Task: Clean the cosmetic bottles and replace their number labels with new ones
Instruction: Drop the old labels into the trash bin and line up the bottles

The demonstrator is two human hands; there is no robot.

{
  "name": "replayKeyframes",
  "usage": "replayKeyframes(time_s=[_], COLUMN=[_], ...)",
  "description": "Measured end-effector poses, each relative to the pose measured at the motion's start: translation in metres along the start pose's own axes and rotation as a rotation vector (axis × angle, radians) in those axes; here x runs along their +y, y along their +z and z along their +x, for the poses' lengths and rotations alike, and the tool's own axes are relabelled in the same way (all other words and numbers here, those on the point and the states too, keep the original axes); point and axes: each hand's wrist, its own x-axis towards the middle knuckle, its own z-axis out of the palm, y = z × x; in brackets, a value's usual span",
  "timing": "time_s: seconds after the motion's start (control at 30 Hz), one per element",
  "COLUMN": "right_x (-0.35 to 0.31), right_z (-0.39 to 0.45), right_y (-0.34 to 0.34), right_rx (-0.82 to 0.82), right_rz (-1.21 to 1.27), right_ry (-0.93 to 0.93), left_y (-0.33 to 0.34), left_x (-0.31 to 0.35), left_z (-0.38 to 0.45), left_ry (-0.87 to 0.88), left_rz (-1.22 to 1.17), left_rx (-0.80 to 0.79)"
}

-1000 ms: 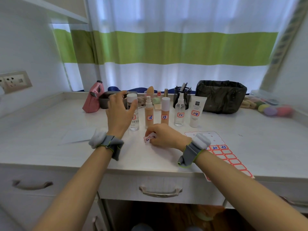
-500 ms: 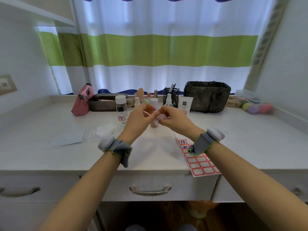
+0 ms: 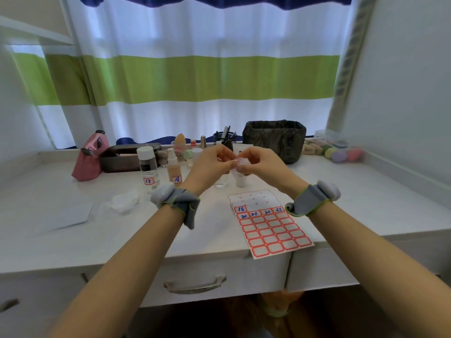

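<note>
My left hand (image 3: 211, 164) and my right hand (image 3: 260, 161) meet above the desk, and both pinch a small crumpled red-and-white label (image 3: 241, 162) between their fingertips. Behind them stands a row of cosmetic bottles: a clear bottle (image 3: 147, 167) with a white cap and a number label, a beige pump bottle (image 3: 174, 170) with a number label, and a clear spray bottle (image 3: 220, 182) and a white tube (image 3: 240, 181) mostly hidden by my hands. A sheet of red-bordered labels (image 3: 271, 228) lies on the desk below my right wrist, with its top rows peeled.
White wipes (image 3: 124, 202) and a white sheet of paper (image 3: 70, 217) lie on the left of the desk (image 3: 366, 206). At the back are a pink pouch (image 3: 89, 157), a dark tray (image 3: 127, 157), a pen cup (image 3: 225, 140), a black bag (image 3: 274, 140) and coloured sponges (image 3: 339, 153).
My left hand left the clear bottle and joined my right hand. My right hand rose from the desk with the small label. The view shifted left and up.
</note>
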Motion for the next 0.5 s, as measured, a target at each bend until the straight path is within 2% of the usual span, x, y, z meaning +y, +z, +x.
replayKeyframes(time_s=[0.17,0.5], right_x=[0.004,0.024], right_z=[-0.002,0.011], right_y=[-0.019,-0.052], right_rx=[0.044,0.323], right_rz=[0.096,0.181], right_ry=[0.008,0.015], left_y=[0.011,0.036], left_x=[0.008,0.034], left_z=[0.018,0.061], left_ry=[0.018,0.054], left_rz=[-0.013,-0.123], left_rx=[-0.008,-0.04])
